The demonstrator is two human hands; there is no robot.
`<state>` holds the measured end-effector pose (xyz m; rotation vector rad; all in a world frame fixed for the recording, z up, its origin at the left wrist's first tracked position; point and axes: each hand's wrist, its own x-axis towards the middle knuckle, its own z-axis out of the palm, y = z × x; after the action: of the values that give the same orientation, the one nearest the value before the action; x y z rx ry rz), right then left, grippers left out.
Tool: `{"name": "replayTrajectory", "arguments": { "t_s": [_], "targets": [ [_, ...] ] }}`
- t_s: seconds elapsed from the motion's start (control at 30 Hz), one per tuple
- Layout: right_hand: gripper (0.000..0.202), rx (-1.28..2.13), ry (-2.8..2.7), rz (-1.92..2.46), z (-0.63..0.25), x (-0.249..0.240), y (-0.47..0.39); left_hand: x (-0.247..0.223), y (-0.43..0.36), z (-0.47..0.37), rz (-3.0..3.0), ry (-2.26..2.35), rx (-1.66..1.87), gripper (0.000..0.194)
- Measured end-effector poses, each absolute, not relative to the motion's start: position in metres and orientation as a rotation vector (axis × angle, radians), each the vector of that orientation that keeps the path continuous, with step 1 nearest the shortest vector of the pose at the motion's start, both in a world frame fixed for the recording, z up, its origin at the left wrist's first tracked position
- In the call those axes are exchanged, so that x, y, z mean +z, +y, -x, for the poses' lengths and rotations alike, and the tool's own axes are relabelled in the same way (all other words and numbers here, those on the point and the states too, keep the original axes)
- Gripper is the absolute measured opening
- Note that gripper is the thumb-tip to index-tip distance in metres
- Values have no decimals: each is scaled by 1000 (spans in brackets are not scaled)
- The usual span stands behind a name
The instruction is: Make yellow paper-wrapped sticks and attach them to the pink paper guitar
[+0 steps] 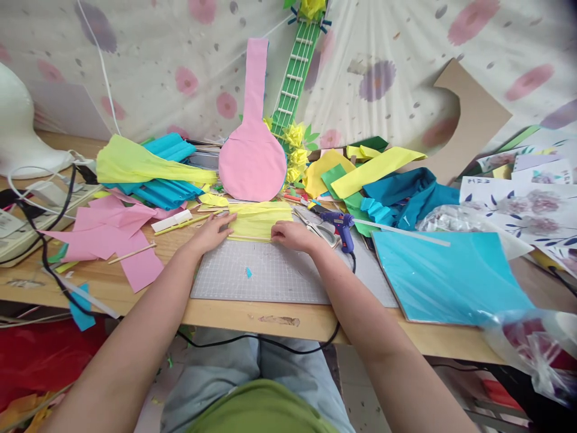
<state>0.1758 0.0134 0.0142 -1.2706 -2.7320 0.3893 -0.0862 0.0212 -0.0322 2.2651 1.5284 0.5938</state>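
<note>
While the left hand (213, 233) lies with fingers spread at one end of the yellow paper strip (260, 221), the right hand (292, 235) curls over the other. Below: gray cutting mat (265, 279). Just right: scissors (322, 231), blue glue gun (341, 224). Beyond: pink round-bodied form (252, 159).

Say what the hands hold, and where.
The yellow paper: the left hand touches its left edge, the right hand its near right corner; whether either grips it cannot be told.
</note>
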Motion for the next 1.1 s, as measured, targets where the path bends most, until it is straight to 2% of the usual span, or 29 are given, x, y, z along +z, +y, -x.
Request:
{"name": "replayTrajectory", "arguments": {
  "t_s": [0.33,0.83,1.1],
  "targets": [
    [14,348,-2847,1254,-172,22,10,-29,20,87,-2246,1511,624,54],
    [22,107,-3170,1213,-155,44,12,-28,21,86,-2214,1521,639,52],
    [18,260,-3134,1270,-158,42,24,-26,20,85,-2217,1555,634,50]
  ]
}}
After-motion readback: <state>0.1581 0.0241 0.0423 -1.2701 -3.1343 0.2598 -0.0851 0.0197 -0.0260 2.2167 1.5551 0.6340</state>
